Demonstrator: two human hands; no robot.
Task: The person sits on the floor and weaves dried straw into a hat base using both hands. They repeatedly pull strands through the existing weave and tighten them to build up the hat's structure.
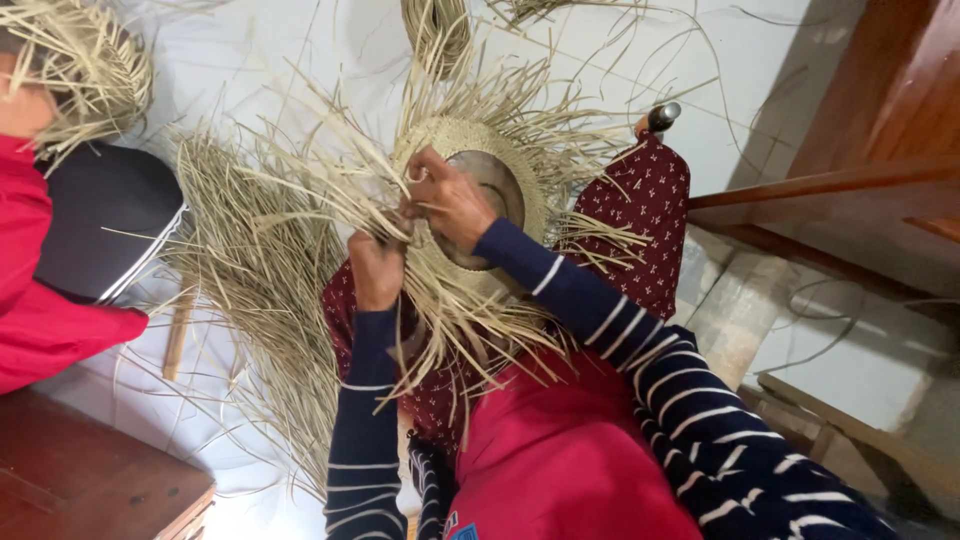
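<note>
A pale floor (250, 60) spreads under everything, strewn with loose dry straw, and a thick heap of straw strands (265, 290) lies fanned across it just left of the person's lap. To the right stands dark wooden furniture (880, 150), and at the lower left a brown wooden box (90, 480) sits on the floor. Another person in a red sleeve (40, 320) sits at the far left edge beside a black cushion (105, 220), with a bundle of straw above them. The worker wears a maroon patterned cloth (645, 195) over the knees and striped navy sleeves. On that lap, propped against the knee, rests a half-woven straw hat (470, 140), its round woven crown facing up around a dark form and its unwoven strands bristling out on all sides. The right hand (450, 200) lies over the crown's edge, fingers bent and pinching strands at the weave. The left hand (378, 265) sits just below and touching it, closed in a fist around a bunch of the hat's loose strands.
</note>
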